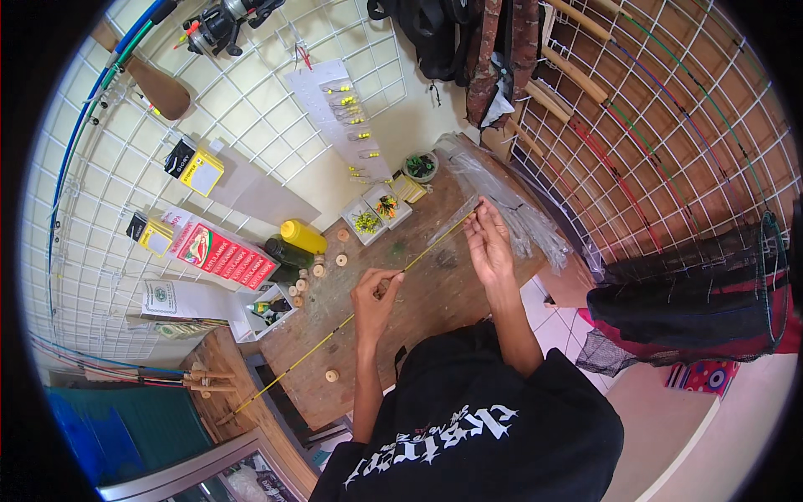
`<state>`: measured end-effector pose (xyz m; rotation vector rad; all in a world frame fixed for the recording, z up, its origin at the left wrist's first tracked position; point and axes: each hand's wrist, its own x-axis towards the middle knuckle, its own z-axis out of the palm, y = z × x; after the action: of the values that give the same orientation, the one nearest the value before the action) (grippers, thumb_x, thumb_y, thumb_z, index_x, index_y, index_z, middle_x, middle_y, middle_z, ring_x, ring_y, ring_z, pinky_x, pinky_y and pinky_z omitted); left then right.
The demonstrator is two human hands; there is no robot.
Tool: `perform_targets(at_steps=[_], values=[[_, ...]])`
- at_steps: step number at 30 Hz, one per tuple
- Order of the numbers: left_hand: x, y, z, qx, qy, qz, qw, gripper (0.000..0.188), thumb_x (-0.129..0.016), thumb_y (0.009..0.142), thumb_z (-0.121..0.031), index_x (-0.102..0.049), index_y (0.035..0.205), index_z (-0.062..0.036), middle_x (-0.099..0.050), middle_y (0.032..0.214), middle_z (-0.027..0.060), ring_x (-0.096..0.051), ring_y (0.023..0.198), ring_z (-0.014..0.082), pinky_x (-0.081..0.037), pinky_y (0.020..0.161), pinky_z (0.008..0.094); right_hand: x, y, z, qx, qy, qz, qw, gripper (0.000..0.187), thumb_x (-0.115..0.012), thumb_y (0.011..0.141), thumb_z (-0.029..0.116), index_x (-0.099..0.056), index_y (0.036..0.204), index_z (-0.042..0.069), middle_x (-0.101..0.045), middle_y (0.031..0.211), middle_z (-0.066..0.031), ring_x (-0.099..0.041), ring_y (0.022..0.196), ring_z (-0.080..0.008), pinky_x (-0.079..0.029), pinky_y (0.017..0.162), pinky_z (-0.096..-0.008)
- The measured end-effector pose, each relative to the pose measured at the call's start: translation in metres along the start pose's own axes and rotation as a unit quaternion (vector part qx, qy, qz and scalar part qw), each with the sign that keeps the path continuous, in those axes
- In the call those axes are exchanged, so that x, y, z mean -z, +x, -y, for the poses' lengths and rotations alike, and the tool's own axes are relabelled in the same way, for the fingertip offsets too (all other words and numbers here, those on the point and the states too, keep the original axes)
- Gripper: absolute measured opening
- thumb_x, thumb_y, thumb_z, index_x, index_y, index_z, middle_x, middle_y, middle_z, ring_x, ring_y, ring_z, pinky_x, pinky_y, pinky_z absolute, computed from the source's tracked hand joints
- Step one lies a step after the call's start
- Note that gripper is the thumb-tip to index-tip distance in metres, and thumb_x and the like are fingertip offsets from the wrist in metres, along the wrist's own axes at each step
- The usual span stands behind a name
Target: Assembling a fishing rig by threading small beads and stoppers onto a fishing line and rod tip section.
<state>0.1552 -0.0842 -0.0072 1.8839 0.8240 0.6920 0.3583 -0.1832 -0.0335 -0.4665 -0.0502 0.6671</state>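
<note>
Yellow rod, thin and with darker bands, runs slantwise in the head view, from beyond the left edge of the worktop up over its middle toward the right end. Its lower part passes over a separate wooden surface beside that edge. The left hand pinches the rod between thumb and forefinger above the worktop's middle, the other fingers curled in. The right hand is turned partly palm-up, its fingertips gathered at the rod's slender upper end; how firmly they press on it I cannot tell.

Along the worktop's far edge, by the wall, stand a white box with small bottles inside, a dark bottle and, just beside it, a yellow bottle. Small wooden rings lie near these bottles, and one more round piece lies alone toward the near left corner. Farther right on the same edge are two white trays of small bright pieces, one mostly yellow-green, the other with orange. Next comes a round tub of dark green things. Clear plastic bags cover the right end.
</note>
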Motion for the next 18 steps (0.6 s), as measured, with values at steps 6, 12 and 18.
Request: perform_targets(at_steps=[6, 12, 18], values=[[0.0025, -0.0014, -0.0049, 0.013, 0.005, 0.002, 1.000, 0.013, -0.073, 0.084, -0.011, -0.073, 0.092, -0.0017, -0.061, 0.079, 0.0041, -0.041, 0.057, 0.0072, -0.033, 0.053, 0.0247, 0.0007, 0.0014, -0.0004, -0.001, 0.003, -0.003, 1.000, 0.027, -0.065, 0.091, 0.007, -0.060, 0.118, 0.003, -0.064, 0.096, -0.0014, -0.061, 0.087, -0.0111, -0.051, 0.084, -0.0253], [0.0018, -0.0004, -0.0051, 0.010, 0.000, 0.003, 1.000, 0.013, -0.073, 0.084, -0.011, -0.073, 0.092, -0.0013, -0.060, 0.078, 0.0040, -0.042, 0.058, 0.0073, -0.033, 0.053, 0.0248, 0.0007, -0.0005, -0.0017, -0.008, -0.005, -0.011, 1.000, 0.028, -0.066, 0.091, 0.007, -0.060, 0.118, 0.003, -0.064, 0.095, -0.0007, -0.061, 0.086, -0.0106, -0.052, 0.083, -0.0248], [0.0033, -0.0004, -0.0060, 0.008, 0.011, 0.004, 1.000, 0.013, -0.072, 0.084, -0.011, -0.073, 0.092, -0.0013, -0.061, 0.079, 0.0043, -0.042, 0.058, 0.0077, -0.034, 0.053, 0.0250, 0.0008, -0.0002, -0.0008, -0.007, 0.005, -0.014, 1.000, 0.028, -0.066, 0.091, 0.007, -0.060, 0.118, 0.003, -0.063, 0.093, -0.0009, -0.061, 0.085, -0.0109, -0.052, 0.081, -0.0246]])
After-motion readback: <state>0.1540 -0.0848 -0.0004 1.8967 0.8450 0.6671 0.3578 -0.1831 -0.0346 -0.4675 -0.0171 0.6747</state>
